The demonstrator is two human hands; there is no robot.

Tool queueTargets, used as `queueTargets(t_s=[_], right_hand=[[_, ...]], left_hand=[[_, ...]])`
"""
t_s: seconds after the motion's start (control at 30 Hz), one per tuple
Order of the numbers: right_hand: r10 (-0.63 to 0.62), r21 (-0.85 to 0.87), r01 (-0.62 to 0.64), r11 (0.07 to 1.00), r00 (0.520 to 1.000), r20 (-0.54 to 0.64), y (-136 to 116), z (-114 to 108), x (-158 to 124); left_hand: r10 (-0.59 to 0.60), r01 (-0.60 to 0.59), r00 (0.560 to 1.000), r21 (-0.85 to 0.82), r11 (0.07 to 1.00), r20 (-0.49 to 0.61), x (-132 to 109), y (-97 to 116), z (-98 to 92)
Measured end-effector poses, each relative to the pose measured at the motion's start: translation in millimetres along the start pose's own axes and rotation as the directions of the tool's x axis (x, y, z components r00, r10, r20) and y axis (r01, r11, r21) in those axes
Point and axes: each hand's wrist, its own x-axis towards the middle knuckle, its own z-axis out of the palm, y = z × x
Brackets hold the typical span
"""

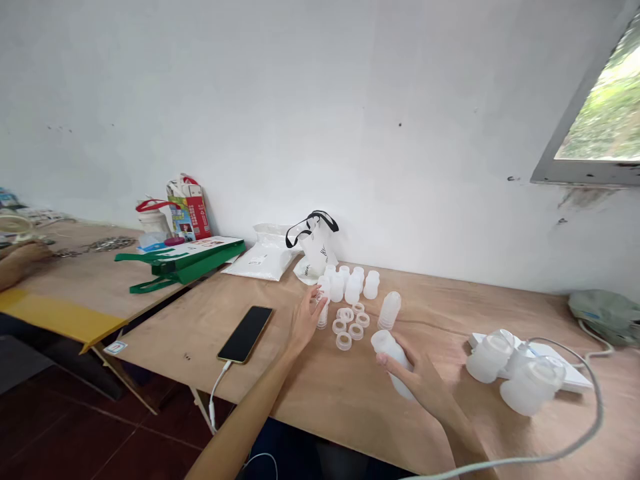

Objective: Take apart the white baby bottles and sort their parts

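Just right of the phone point(245, 335), the left hand point(305, 321) is curling its fingers around a small translucent bottle point(323, 313), while the right hand point(417, 377), further from the phone, is wrapping its fingers around a larger frosted bottle point(393, 360). More bottles point(347, 285) are standing in a cluster, and loose rings point(347, 327) are lying unfitted beside them.

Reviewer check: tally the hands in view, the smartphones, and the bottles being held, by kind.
Hands: 3 (left hand, right hand, co-worker's hand)
Smartphone: 1
Frosted plastic bottles held: 2 (left, right)
Total: 6
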Motion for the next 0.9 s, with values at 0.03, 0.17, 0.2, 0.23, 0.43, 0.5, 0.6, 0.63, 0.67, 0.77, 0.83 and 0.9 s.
queueTargets(t_s=[0.03,0.17,0.2,0.23,0.43,0.5,0.6,0.63,0.67,0.77,0.83,0.9], right_hand=[[0.002,0.000,-0.002,1.000,1.000,-0.001,0.0,-0.1,0.0],[0.012,-0.007,-0.012,1.000,0.999,-0.035,0.6,-0.8,-0.2],[0.010,-0.011,-0.010,1.000,0.999,-0.039,0.9,-1.0,-0.1],[0.005,-0.017,-0.006,1.000,0.999,-0.041,1.2,-1.2,0.0],[0.001,-0.022,-0.002,1.000,0.999,-0.039,3.0,-1.4,1.2],[0.005,-0.010,-0.006,1.000,1.000,-0.018,3.7,-1.3,1.9],[0.015,0.002,-0.015,1.000,1.000,0.008,4.5,-1.0,2.3],[0.015,0.005,-0.015,1.000,1.000,0.007,4.6,-0.8,2.2],[0.014,0.007,-0.014,1.000,1.000,0.004,4.6,-0.6,2.0],[0.009,0.003,-0.009,1.000,1.000,-0.001,3.9,0.1,1.4],[0.009,0.002,-0.009,1.000,1.000,-0.002,2.9,0.8,1.0],[0.020,0.007,-0.020,1.000,1.000,-0.003,1.7,1.7,0.7]], left_hand=[[0.008,-0.008,1.000,-0.002,1.000,-0.005,0.3,-0.3,0.5],[0.042,-0.042,0.999,0.005,0.999,0.000,0.6,-2.8,2.8],[0.051,-0.051,0.999,0.009,0.999,0.006,0.4,-3.5,3.2],[0.060,-0.060,0.998,0.014,0.998,0.011,0.2,-4.0,3.4],[0.107,-0.108,0.994,0.043,0.993,0.019,-0.7,-4.9,2.7],[0.121,-0.122,0.993,0.051,0.991,0.013,-0.6,-4.8,2.4],[0.140,-0.140,0.990,0.062,0.988,0.006,-0.1,-5.4,2.7],[0.145,-0.145,0.989,0.066,0.987,0.006,0.1,-5.8,2.9],[0.149,-0.149,0.989,0.069,0.986,0.007,0.2,-6.2,3.2],[0.161,-0.161,0.987,0.079,0.984,0.008,0.6,-7.0,3.8],[0.169,-0.169,0.986,0.084,0.982,0.004,0.9,-7.0,3.8],[0.176,-0.175,0.984,0.090,0.980,-0.001,1.2,-6.5,3.6]])
